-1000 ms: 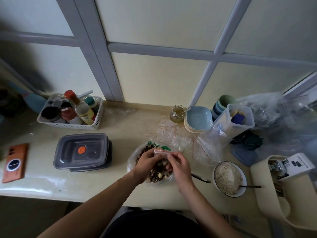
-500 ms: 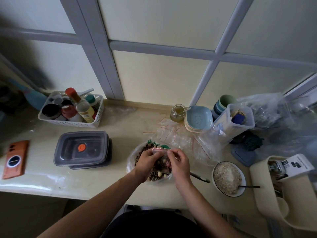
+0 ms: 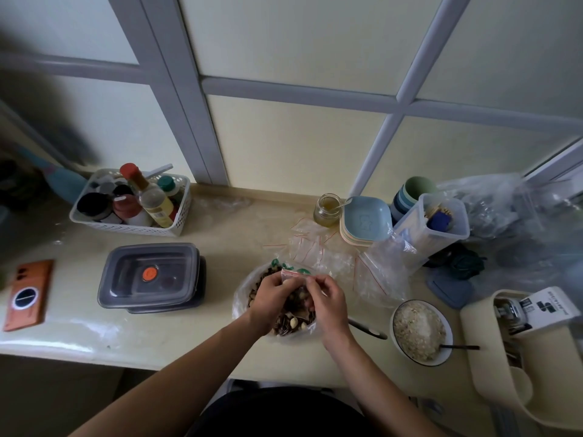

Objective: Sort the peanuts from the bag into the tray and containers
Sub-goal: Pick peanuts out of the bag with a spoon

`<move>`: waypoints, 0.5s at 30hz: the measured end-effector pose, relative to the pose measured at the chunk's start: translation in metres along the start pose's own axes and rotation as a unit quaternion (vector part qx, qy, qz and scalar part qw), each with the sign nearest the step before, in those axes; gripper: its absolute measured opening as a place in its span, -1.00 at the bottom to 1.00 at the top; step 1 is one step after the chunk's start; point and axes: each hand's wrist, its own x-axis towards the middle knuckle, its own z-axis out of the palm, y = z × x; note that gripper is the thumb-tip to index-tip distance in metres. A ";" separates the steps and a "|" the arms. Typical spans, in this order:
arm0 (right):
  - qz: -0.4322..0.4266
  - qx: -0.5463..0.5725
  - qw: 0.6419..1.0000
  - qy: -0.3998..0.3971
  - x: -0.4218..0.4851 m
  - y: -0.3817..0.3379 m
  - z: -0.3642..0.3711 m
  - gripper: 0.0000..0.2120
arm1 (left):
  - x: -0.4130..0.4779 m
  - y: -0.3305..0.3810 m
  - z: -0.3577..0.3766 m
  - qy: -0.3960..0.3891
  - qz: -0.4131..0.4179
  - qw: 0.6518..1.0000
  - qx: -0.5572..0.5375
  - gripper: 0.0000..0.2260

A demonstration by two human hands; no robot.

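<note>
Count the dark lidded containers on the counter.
2, stacked left of the nut bag: the top container with an orange sticker, and the bottom container peeking out beneath. Others may be hidden.

- The small zip bag [image 3: 295, 273] you pinch is thin, clear plastic, slightly crinkled, with a red seal strip.
- The big bag [image 3: 241, 302] of nuts is soft clear film, wrinkled and shiny.
- Your counter [image 3: 220, 238] is smooth and glossy and catches the light along its front edge.
- The lidded container [image 3: 151, 274] is smooth, smoky, translucent plastic.
- The basket [image 3: 132, 228] is white perforated plastic with a matt finish.
- The jar [image 3: 326, 212] is clear glass.
- The blue plates [image 3: 362, 220] look matt.
- The bowl [image 3: 396, 310] has a glossy white glaze.
</note>
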 end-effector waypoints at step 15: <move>-0.034 -0.040 0.998 0.026 0.004 0.002 0.002 -0.85 | -0.002 0.002 0.001 -0.028 -0.005 1.000 -0.008 -0.82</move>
